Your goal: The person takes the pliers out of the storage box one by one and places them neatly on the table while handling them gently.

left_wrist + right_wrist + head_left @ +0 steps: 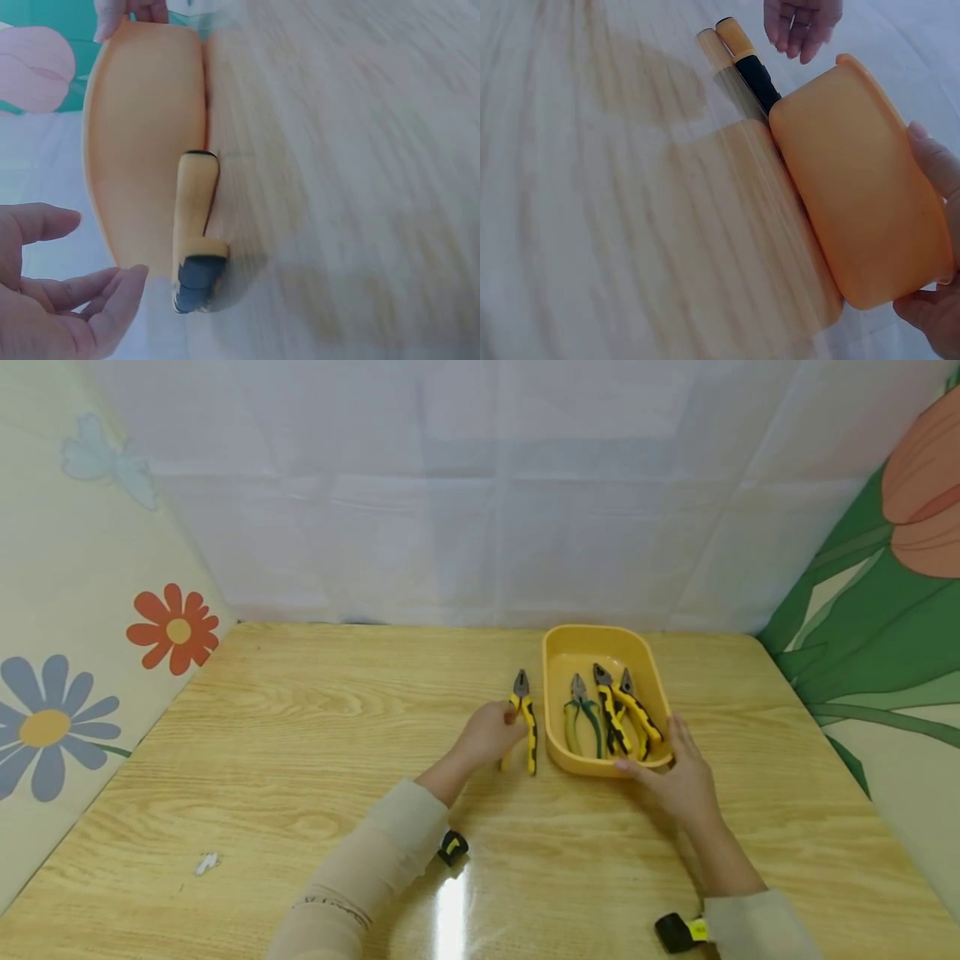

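Yellow-and-black-handled pliers (532,735) lie on the table just left of a yellow plastic bin (592,767). My left hand (489,735) is over the left side of these pliers; in the left wrist view its thumb and fingers are spread apart, with a gap to the pliers (196,202). Inside the bin are green-handled pliers (596,723) and two pairs with yellow-and-black handles, one pair (611,714) beside the other (640,703). My right hand (684,781) grips the bin's near right corner, thumb (935,159) and fingers on its rim and side.
A small white scrap (206,862) lies on the wooden table (300,735) at the left. Black wrist devices show at the left cuff (453,847) and the right cuff (678,933). A white cloth (450,527) hangs behind, with flower-printed panels at both sides.
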The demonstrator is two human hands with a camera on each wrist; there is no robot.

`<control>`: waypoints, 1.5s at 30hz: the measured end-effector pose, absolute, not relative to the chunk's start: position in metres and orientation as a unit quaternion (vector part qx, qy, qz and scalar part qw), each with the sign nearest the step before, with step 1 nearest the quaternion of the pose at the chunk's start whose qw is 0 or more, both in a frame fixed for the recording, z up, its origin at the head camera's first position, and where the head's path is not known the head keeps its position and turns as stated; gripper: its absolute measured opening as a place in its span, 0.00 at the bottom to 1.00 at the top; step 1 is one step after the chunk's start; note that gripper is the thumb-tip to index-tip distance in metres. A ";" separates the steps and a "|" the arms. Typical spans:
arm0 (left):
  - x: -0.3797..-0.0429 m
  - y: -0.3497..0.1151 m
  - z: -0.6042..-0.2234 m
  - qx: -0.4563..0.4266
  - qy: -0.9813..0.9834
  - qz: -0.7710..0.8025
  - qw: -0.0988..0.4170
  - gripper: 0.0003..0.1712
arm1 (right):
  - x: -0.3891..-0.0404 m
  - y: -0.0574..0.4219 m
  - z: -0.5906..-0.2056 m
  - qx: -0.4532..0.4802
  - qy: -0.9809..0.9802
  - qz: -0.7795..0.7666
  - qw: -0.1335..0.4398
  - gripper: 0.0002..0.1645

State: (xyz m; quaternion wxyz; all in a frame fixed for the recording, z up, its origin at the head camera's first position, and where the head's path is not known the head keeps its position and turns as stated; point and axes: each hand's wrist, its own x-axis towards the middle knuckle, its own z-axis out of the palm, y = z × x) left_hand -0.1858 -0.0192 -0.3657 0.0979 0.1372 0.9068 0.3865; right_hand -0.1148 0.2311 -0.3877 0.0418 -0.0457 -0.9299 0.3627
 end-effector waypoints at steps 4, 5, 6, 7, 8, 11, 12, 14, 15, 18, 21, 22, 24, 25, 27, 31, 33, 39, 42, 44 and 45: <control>-0.183 -0.016 -0.364 0.140 0.890 0.424 0.093 0.20 | -0.114 0.232 -0.390 -0.046 -0.929 0.366 0.042 0.63; -0.183 -0.015 -0.364 0.140 0.886 0.432 0.094 0.20 | -0.114 0.232 -0.390 -0.046 -0.928 0.366 0.042 0.63; -0.182 -0.015 -0.364 0.139 0.883 0.437 0.097 0.20 | -0.114 0.232 -0.390 -0.046 -0.928 0.366 0.041 0.63; -0.182 -0.014 -0.364 0.138 0.880 0.443 0.099 0.19 | -0.114 0.232 -0.391 -0.046 -0.928 0.366 0.040 0.63; -0.182 -0.013 -0.363 0.134 0.877 0.450 0.104 0.19 | -0.114 0.232 -0.391 -0.046 -0.929 0.366 0.038 0.63; -0.181 -0.012 -0.362 0.124 0.865 0.472 0.120 0.19 | -0.114 0.233 -0.390 -0.047 -0.929 0.366 0.032 0.64; -0.181 -0.012 -0.361 0.121 0.858 0.482 0.126 0.19 | -0.114 0.233 -0.389 -0.048 -0.928 0.367 0.030 0.64; -0.181 -0.013 -0.360 0.117 0.844 0.504 0.139 0.19 | -0.115 0.233 -0.388 -0.049 -0.928 0.369 0.028 0.64; -0.181 -0.013 -0.359 0.117 0.838 0.514 0.144 0.20 | -0.115 0.232 -0.388 -0.049 -0.927 0.371 0.028 0.64; -0.181 -0.013 -0.356 0.114 0.808 0.555 0.162 0.20 | -0.115 0.232 -0.386 -0.046 -0.925 0.376 0.030 0.64; -0.179 -0.011 -0.356 0.099 0.781 0.591 0.175 0.20 | -0.115 0.231 -0.387 -0.044 -0.924 0.378 0.029 0.65; -0.178 -0.011 -0.356 0.093 0.772 0.603 0.177 0.19 | -0.115 0.231 -0.387 -0.044 -0.924 0.379 0.027 0.65; -0.178 -0.009 -0.356 0.084 0.761 0.619 0.174 0.19 | -0.115 0.230 -0.387 -0.044 -0.924 0.379 0.028 0.65; -0.178 -0.007 -0.356 0.083 0.758 0.624 0.169 0.19 | -0.114 0.230 -0.388 -0.044 -0.924 0.380 0.029 0.65; -0.178 -0.004 -0.355 0.088 0.759 0.625 0.163 0.20 | -0.114 0.230 -0.387 -0.043 -0.924 0.379 0.033 0.64; -0.179 0.003 -0.352 0.114 0.787 0.588 0.149 0.21 | -0.114 0.232 -0.387 -0.042 -0.924 0.378 0.041 0.64; -0.178 0.005 -0.351 0.126 0.795 0.574 0.151 0.21 | -0.114 0.232 -0.387 -0.041 -0.924 0.379 0.043 0.64; -0.172 0.012 -0.346 0.143 0.790 0.569 0.176 0.24 | -0.113 0.233 -0.389 -0.038 -0.924 0.377 0.042 0.64; -0.173 0.015 -0.347 0.143 0.793 0.563 0.185 0.26 | -0.114 0.233 -0.389 -0.039 -0.924 0.377 0.044 0.64; -0.175 0.019 -0.347 0.140 0.785 0.570 0.198 0.28 | -0.115 0.233 -0.390 -0.037 -0.924 0.379 0.045 0.64; -0.176 0.020 -0.347 0.139 0.783 0.571 0.206 0.30 | -0.115 0.233 -0.391 -0.036 -0.923 0.379 0.047 0.64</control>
